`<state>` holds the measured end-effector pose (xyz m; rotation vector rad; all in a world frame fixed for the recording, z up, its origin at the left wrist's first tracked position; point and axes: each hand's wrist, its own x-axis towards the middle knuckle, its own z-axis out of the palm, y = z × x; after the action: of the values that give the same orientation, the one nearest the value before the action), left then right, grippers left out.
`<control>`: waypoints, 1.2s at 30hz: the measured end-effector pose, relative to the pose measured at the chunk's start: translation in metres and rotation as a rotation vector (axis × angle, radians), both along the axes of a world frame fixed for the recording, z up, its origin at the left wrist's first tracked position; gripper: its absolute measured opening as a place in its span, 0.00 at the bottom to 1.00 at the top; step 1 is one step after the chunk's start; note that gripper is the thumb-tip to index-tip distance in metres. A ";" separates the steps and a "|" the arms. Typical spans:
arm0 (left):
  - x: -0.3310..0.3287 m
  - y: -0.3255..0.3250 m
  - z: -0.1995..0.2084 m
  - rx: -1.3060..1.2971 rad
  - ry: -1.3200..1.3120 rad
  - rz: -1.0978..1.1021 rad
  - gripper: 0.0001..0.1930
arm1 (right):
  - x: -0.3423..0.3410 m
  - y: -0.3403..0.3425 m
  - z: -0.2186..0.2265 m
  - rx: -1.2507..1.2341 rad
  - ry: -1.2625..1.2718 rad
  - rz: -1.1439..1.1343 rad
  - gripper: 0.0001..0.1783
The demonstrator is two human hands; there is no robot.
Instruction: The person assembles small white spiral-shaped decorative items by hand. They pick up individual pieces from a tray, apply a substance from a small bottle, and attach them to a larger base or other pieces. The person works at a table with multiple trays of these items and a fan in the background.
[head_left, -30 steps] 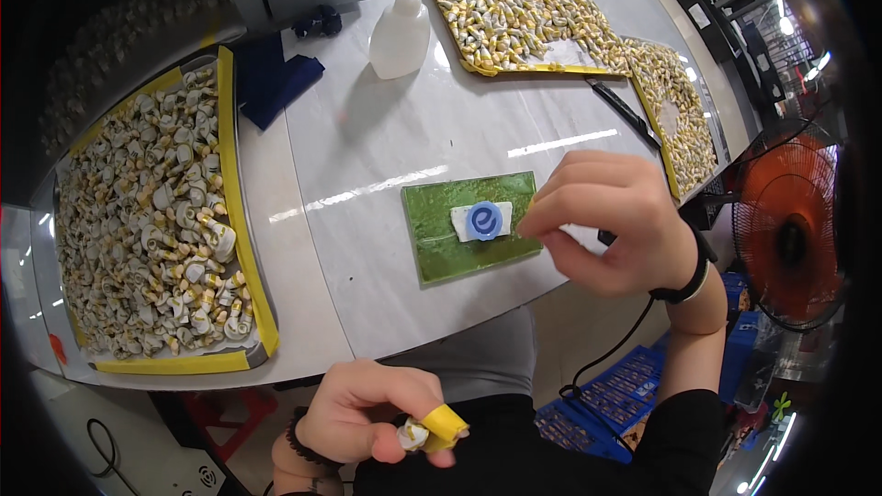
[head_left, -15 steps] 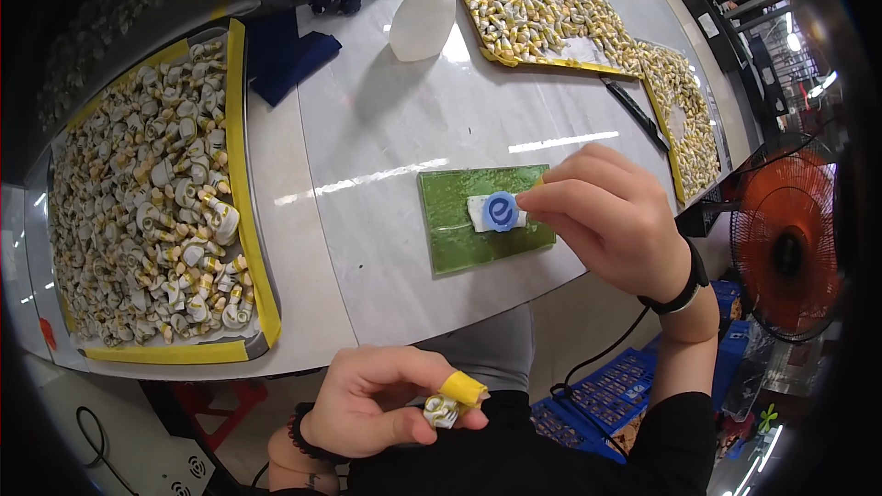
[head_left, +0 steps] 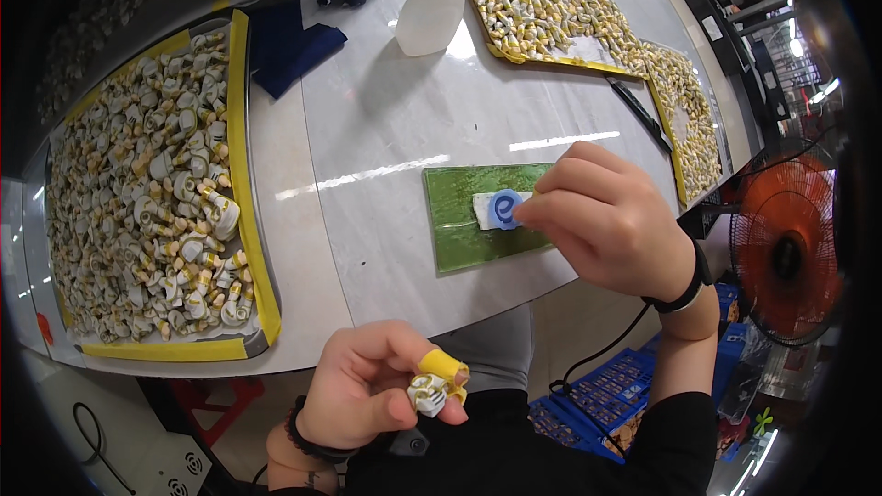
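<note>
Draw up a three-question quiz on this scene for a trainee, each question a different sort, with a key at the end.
1. Multiple choice: Where is the small white piece with dark markings?
A) in the left hand
B) in the right hand
C) on the floor

2. True or false: The round light-blue disc with a dark-blue curl lies over a white rectangular pad on a flat green rectangular slab.

3. Fill in the gap: The round wire-caged fan with orange blades stands on the person's ____ side.

Key: 1. A; 2. true; 3. right
</note>
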<state>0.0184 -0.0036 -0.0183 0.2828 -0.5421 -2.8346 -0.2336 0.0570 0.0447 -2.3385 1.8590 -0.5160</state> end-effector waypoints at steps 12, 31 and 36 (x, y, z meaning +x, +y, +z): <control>-0.019 -0.001 0.012 0.126 -0.044 -0.129 0.21 | 0.026 0.004 0.016 -0.192 -0.449 0.011 0.09; -0.023 -0.002 0.005 0.287 0.097 -0.288 0.13 | 0.047 -0.005 0.010 -0.344 -0.487 0.249 0.08; -0.024 -0.003 0.005 0.231 0.082 -0.280 0.12 | 0.047 0.000 0.010 -0.326 -0.469 0.225 0.09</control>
<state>-0.0056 -0.0063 -0.0135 0.1385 -0.2522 -3.1683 -0.1861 0.0569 0.0550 -2.2954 1.3644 -1.2846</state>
